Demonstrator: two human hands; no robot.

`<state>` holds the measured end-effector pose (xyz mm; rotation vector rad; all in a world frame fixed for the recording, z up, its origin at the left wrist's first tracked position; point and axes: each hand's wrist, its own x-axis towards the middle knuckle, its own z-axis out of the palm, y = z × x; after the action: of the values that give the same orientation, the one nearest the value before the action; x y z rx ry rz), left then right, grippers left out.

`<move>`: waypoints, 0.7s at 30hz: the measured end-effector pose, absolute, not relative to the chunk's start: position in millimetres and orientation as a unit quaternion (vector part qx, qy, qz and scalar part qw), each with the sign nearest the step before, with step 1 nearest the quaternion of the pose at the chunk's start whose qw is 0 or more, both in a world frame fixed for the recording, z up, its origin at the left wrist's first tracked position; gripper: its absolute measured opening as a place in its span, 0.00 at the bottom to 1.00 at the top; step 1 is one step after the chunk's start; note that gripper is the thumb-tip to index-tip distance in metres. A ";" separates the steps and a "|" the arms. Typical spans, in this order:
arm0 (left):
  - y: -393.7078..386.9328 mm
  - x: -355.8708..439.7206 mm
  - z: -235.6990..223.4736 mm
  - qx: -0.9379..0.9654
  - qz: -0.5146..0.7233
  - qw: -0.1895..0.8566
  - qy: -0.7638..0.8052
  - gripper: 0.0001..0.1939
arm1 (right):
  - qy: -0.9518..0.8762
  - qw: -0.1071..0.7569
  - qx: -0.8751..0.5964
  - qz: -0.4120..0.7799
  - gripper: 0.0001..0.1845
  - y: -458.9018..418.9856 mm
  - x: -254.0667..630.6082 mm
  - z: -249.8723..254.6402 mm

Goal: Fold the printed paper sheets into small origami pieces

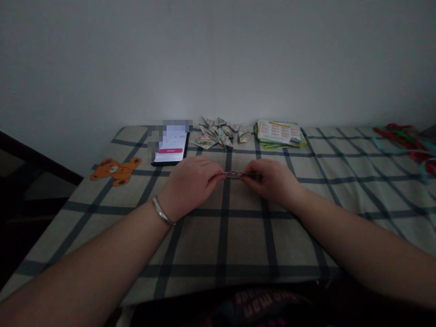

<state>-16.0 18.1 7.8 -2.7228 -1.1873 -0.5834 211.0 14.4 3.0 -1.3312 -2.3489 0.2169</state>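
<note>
Paper [234,174], seemingly folded, in both grips [193,185] [277,180]

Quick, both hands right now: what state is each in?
Left hand: closed, pinching one end of a thin patterned strip.
Right hand: closed, pinching the strip's other end.

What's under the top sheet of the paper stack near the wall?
Green edges of more paper stick out beneath the top sheet, and the stack lies on the checked cloth. How many sheets, and their covered faces, cannot be seen.
</note>
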 end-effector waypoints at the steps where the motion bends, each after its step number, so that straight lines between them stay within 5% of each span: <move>1: 18.5 -16.3 8.2 -0.898 -0.189 0.057 -0.394 0.13 | -0.848 0.213 -0.480 0.074 0.09 14.7 211.6 3.3; 12: 23.1 -18.5 5.8 -0.892 -0.185 -0.016 -0.412 0.15 | -0.845 0.192 -0.495 0.065 0.11 18.6 219.9 7.0; 21: 26.8 -20.6 3.7 -0.888 -0.198 -0.019 -0.415 0.20 | -0.822 0.273 -0.487 0.113 0.13 23.8 222.2 0.9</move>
<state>-20.6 26.8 3.7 -2.8229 -1.3208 -0.6310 222.2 23.8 0.9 -1.3097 -2.2113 0.3044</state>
